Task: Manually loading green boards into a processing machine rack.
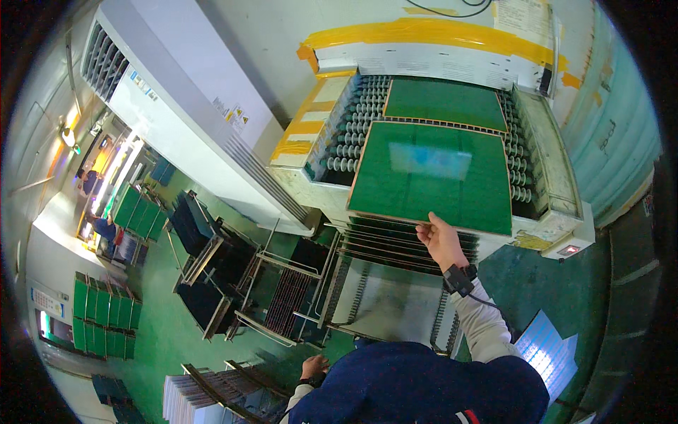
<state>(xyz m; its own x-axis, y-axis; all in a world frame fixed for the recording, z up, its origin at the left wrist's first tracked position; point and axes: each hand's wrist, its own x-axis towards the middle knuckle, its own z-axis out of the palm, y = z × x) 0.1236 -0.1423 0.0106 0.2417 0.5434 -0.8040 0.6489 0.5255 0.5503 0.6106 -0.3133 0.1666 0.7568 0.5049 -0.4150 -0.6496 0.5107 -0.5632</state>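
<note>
A large green panel point(434, 177) with a thin copper-coloured border lies on a roller conveyor point(346, 152), its near edge sticking out past the rollers. My right hand point(441, 244) pinches that near edge between thumb and fingers. Behind it, a second green panel point(445, 101) rests flat on the rollers. Low in the picture, my left hand point(314, 367) is held near my body with its fingers curled; whether anything is inside them is hidden. A slotted rack point(395, 300) stands below the conveyor's end, with several panels point(402, 244) upright in its far part.
Metal frame carts point(282, 293) and dark racks point(205, 283) stand left of the rack. A stack of pale boards point(201, 396) is at the lower left. A tall white cabinet unit point(205, 106) flanks the conveyor. Shiny sheets point(547, 353) lie at the right. A person point(106, 230) works far left.
</note>
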